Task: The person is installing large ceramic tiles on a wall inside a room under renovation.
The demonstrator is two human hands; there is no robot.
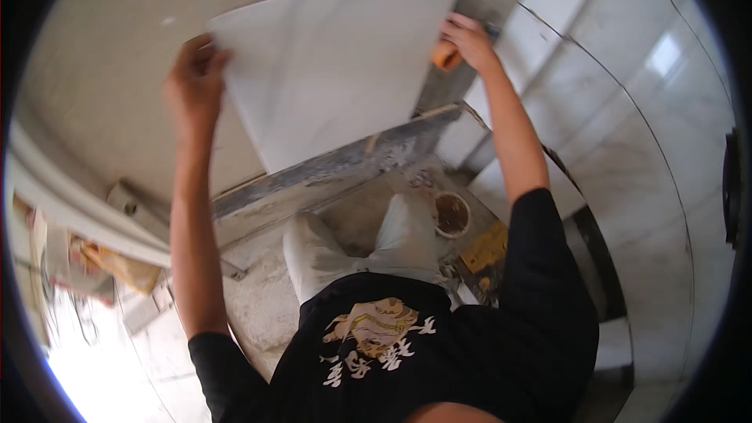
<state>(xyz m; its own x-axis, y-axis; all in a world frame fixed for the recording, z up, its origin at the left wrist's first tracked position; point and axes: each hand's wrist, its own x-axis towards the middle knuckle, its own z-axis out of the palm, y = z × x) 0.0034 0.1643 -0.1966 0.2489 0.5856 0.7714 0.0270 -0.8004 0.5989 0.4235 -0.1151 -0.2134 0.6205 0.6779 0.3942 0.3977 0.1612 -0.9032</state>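
A large white tile [337, 70] with faint grey veining stands against the wall above a long grey straight-edged bar [337, 160]. My left hand [194, 78] is at the tile's upper left corner, its fingers curled at the edge and its thumb by the front face; motion blurs it slightly. At the tile's right edge, my right hand [468, 41] is closed around an orange, rounded tool [446, 56]. Only part of that tool shows, so its exact kind is unclear. The hand hides the rest of it.
A bucket [452, 215] of brown, wet-looking material stands on the floor beside my right knee. Next to it is a yellow flat piece [484, 247]. Glossy white tiles [627, 110] cover the right-hand wall. A curved pale edge [86, 204] and clutter lie at left.
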